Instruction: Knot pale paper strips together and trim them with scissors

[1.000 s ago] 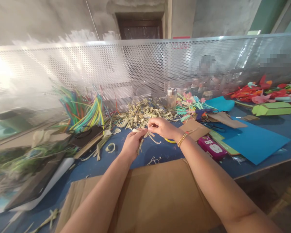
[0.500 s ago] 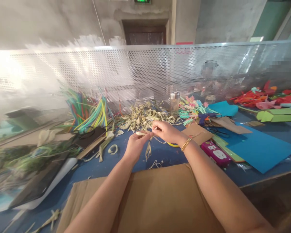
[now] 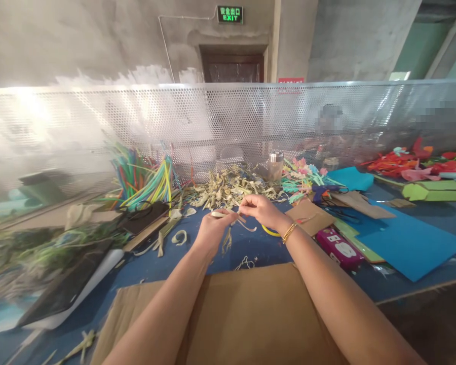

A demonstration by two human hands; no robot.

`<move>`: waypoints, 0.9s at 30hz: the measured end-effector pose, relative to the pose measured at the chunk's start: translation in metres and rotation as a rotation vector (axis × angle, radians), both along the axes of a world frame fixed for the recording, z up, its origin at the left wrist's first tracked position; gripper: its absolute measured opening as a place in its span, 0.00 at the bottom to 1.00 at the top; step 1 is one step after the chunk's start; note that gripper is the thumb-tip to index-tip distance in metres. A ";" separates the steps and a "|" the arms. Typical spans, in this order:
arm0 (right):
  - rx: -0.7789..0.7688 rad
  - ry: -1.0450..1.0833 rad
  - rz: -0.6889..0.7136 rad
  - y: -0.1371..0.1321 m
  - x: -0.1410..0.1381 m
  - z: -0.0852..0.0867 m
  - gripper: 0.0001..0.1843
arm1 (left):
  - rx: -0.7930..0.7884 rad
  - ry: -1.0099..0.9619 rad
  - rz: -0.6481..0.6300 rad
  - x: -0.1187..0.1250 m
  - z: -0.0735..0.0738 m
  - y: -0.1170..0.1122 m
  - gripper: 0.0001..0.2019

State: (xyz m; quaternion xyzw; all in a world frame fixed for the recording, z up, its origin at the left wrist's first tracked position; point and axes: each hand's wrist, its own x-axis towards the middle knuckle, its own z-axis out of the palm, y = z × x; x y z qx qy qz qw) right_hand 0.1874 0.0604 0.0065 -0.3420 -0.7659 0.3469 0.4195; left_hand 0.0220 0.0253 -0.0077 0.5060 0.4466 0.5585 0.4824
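My left hand is closed in a pinch on a pale dried husk strip, its rounded end poking out past the thumb. Close beside it, my right hand, with a gold bracelet at the wrist, pinches at the strip's other end; the fingertips hide the exact grip. A thin loose end curls out below the fingers. Just behind both hands lies a heap of dried husk pieces. A twisted husk scrap and white thread are on the blue table below them.
Cardboard lies under my forearms. Colourful pipe-cleaner-like stems stand back left, a lidded jar behind. Rightward are a purple box, blue sheet and green box. A perforated metal screen borders the far edge.
The view has tilted up slightly, so the scene sits lower. Both hands stay together on the strip; its loose end now shows more plainly below the right fingers.
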 end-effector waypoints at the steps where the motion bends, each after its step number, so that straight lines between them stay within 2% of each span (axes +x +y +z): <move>1: -0.003 0.033 -0.029 0.001 0.001 0.000 0.08 | -0.006 -0.003 0.010 -0.003 0.001 0.001 0.11; 4: 0.012 0.175 -0.254 0.010 0.009 -0.003 0.09 | 0.003 -0.078 0.121 -0.014 0.002 0.010 0.10; 7: 0.012 0.318 -0.541 0.026 0.021 -0.008 0.09 | 0.001 -0.280 0.272 -0.027 0.001 0.023 0.11; 9: 0.015 0.342 -0.637 0.035 0.027 -0.014 0.10 | -0.051 -0.402 0.326 -0.031 -0.002 0.032 0.13; 11: 0.037 0.311 -0.674 0.040 0.030 -0.019 0.10 | -0.123 -0.453 0.340 -0.032 -0.008 0.038 0.13; 15: 0.079 0.157 -0.749 0.042 0.029 -0.027 0.11 | -0.185 -0.457 0.305 -0.027 -0.021 0.046 0.13; 18: 0.033 -0.067 -0.797 0.045 0.027 -0.031 0.11 | -0.184 -0.484 0.302 -0.025 -0.028 0.049 0.14; 23: 0.004 -0.560 -0.837 0.068 0.026 -0.026 0.12 | -0.195 -0.505 0.293 -0.024 -0.030 0.050 0.14; 27: 0.077 -0.696 -0.890 0.092 0.032 -0.017 0.12 | -0.183 -0.515 0.286 -0.023 -0.028 0.047 0.14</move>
